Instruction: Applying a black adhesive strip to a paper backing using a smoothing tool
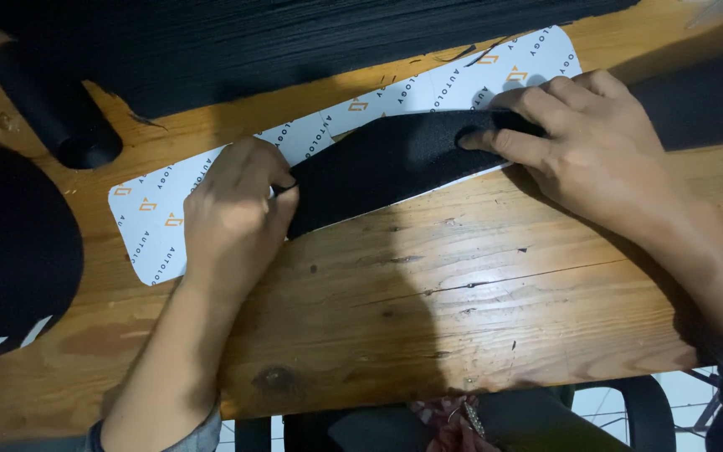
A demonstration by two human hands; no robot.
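A long white strip (328, 134) with rounded ends lay slantwise across the wooden desk (479, 293), its near-left end low and its far-right end higher up. It looked like smooth backing paper, printed over with small orange marks and grey lettering. Over its middle lay a black fabric piece (378, 167), matte and finely woven, wide at the left and tapering toward the right, covering much of the strip there.

The left hand (232, 209) was curled, its fingers pressed together and pinching the left edge of the fabric where it met the strip. The right hand (583, 134) lay flatter, its fingers partly spread, with the fingertips (483, 141) pressing down on the narrow right end of the fabric and the thumb tucked against its far edge.

The desk was of varnished pine planks, glossy, with dark knots, visible grain and a long crack running across the near board. Along the far edge sat a large stack of black fabric (294, 42), ribbed in fine layers. At the far left a black roll (56, 105) lay with its open round end facing near. A rounded black mass (10, 243) filled the left edge. Below the near edge of the desk, part of a black chair (629, 410) showed.
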